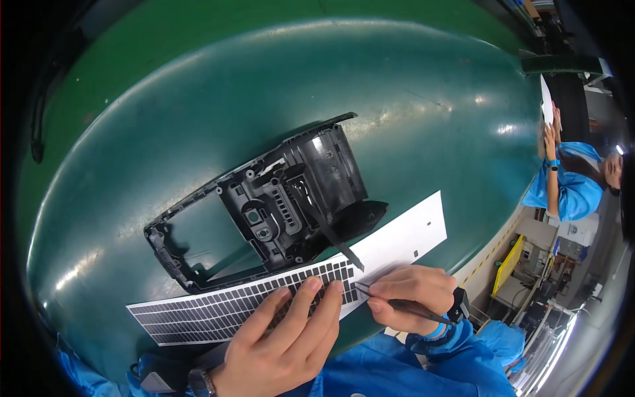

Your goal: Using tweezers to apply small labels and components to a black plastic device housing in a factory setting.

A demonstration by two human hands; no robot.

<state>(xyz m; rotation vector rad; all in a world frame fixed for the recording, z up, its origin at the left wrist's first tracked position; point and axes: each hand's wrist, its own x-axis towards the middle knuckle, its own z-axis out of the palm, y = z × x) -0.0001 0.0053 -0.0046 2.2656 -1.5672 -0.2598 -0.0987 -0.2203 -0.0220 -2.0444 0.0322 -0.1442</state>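
A white sheet [405, 231] lies slantwise in front of me, most of it covered by rows of small black rectangular stickers [218, 309]. My left hand [281, 347] rests on the rows with its fingers spread. Black tweezers [413, 310] are pinched in my right hand [415, 291], their tips at the right end of the rows. Just beyond the sheet sits a black plastic housing [264, 228] with an open frame on its left side. From it a flat black strip [340, 245] reaches down over the sheet's edge.
A green table [430, 132] with a curved far edge carries everything. At the far right another person in a blue sleeve [572, 192] handles a white sheet [546, 99]. Shelving with a yellow-framed bin [508, 266] stands beyond the right edge.
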